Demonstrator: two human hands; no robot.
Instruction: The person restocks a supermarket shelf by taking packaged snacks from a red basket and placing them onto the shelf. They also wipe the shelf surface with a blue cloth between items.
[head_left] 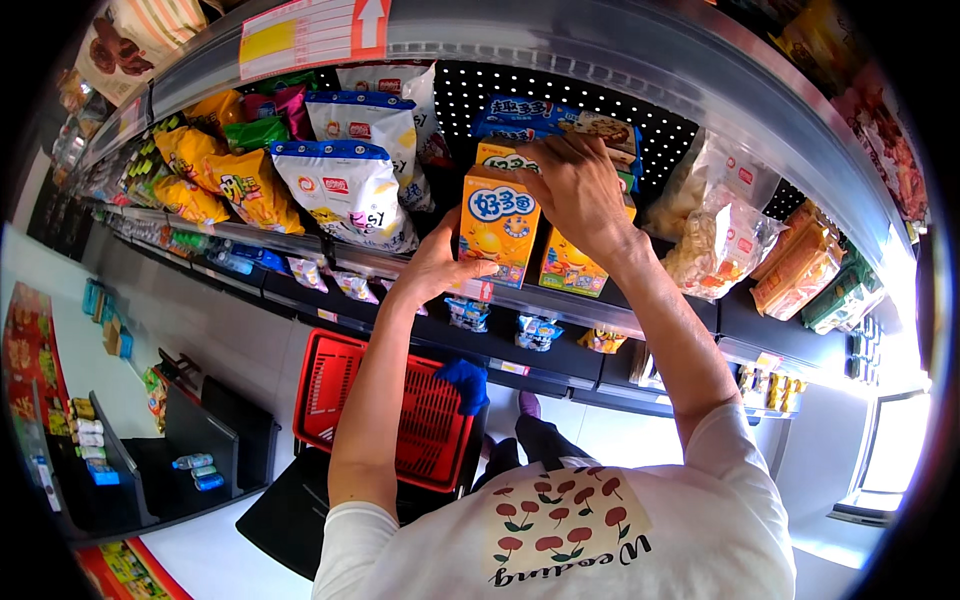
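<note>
My left hand (pixel 436 267) grips an orange snack box (pixel 499 228) at the front of the shelf. Its thumb lies across the lower front, and the other fingers are hidden behind the left side. Over the tops of the boxes reaches my right hand (pixel 583 192), its fingers curled down together; what their tips hold is hidden. Just behind the orange box shows the top of another box (pixel 495 157). A second orange box (pixel 573 264) stands to the right, partly covered by my right hand. Blue snack packs (pixel 512 108) sit further back.
White puffed-snack bags (pixel 345 195) and yellow bags (pixel 245 180) stand to the left. Clear snack bags (pixel 715 245) and orange packets (pixel 798 265) are on the right. The upper shelf edge (pixel 560 45) overhangs the boxes. Below is a red basket (pixel 325 385) with a blue cloth-like item (pixel 463 385).
</note>
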